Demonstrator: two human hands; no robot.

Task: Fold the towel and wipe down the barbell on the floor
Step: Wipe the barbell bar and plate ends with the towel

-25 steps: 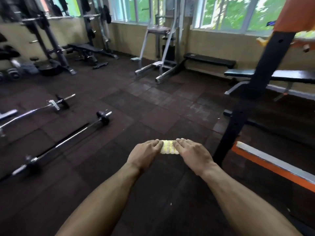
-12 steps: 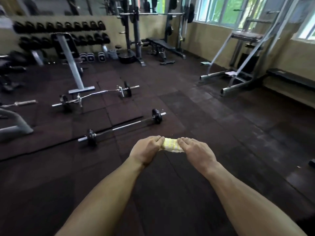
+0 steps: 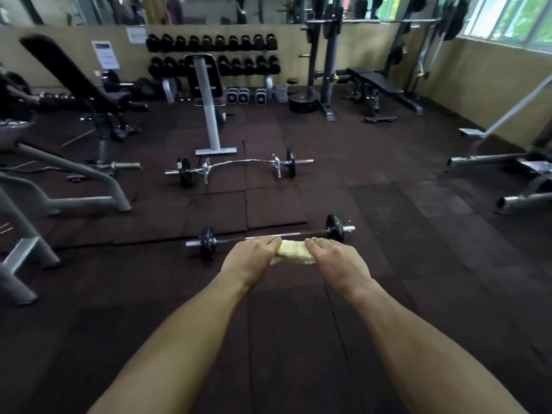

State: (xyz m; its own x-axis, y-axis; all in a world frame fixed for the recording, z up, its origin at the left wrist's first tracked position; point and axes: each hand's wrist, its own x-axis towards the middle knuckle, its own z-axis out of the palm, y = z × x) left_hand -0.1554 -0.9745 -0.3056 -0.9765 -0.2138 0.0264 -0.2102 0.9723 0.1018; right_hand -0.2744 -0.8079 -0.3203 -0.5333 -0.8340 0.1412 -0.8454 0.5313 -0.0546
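Note:
A small yellow and white towel (image 3: 294, 256), bunched into a narrow bundle, is stretched between both hands in front of me. My left hand (image 3: 254, 258) grips its left end with curled fingers. My right hand (image 3: 334, 259) grips the right end the same way. Just beyond the hands, a short straight barbell (image 3: 268, 236) lies across the dark rubber floor, with a small black plate near each end. The hands hide part of its bar. The towel is held above the floor, apart from the bar.
A curl bar (image 3: 239, 167) with plates lies farther back. Behind it stand a grey upright bench (image 3: 209, 115), a dumbbell rack (image 3: 215, 55), an incline bench (image 3: 89, 94) on the left, a power rack (image 3: 325, 70) and machine legs (image 3: 493, 162) on the right.
My view has swung left, from the windows and benches to the dumbbell wall. The straight barbell now lies directly ahead of my hands. Both hands still grip the towel.

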